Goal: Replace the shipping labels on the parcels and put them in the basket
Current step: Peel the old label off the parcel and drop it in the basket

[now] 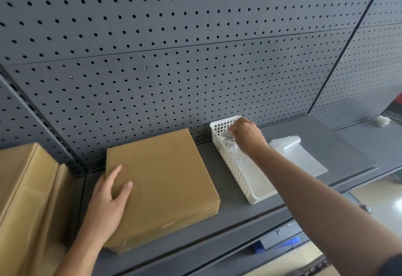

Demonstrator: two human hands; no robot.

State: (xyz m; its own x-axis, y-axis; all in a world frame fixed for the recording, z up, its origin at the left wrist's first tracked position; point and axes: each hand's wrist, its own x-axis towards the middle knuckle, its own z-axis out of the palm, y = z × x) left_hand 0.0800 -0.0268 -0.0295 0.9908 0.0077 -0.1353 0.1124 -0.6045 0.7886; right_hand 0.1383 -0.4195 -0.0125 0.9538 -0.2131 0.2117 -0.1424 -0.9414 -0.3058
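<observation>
Brown parcel lies just left of the white basket on the shelf.
Left grip rests flat, fingers straight, on the parcel's left edge, the nearer one; right grip curls over scraps at the basket's far end, pinching or not I cannot tell.

The left hand rests flat on the near left corner of a brown parcel lying on the grey shelf. The right hand reaches into the far end of the white slotted basket, fingertips down among crumpled paper scraps; whether it grips them is unclear.
</observation>
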